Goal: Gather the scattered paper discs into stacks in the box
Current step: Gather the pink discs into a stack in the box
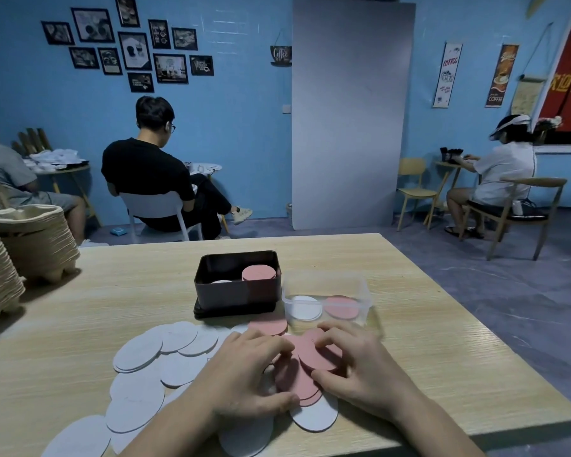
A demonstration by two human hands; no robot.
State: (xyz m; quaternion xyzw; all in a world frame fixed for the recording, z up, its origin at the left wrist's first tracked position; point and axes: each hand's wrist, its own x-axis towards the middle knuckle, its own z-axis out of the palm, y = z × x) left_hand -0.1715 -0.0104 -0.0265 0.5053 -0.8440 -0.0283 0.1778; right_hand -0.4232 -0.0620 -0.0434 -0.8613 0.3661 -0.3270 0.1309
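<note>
Several pink paper discs point(297, 367) lie overlapped on the wooden table between my hands. My left hand point(248, 374) curls its fingers over their left edge, thumb at the near side. My right hand point(360, 361) curves around their right side, with fingertips on the top disc and thumb at its near edge. Several white discs point(152, 367) are spread to the left and front. A black box point(238, 282) behind holds a pink stack point(259, 273) and a white disc. A clear plastic box point(327, 300) to its right holds a white stack and a pink stack.
Stacks of beige pulp trays point(30, 245) stand on the table's left side. The table's right edge point(508, 351) drops to the floor. Three seated people, chairs and small tables are by the blue wall behind.
</note>
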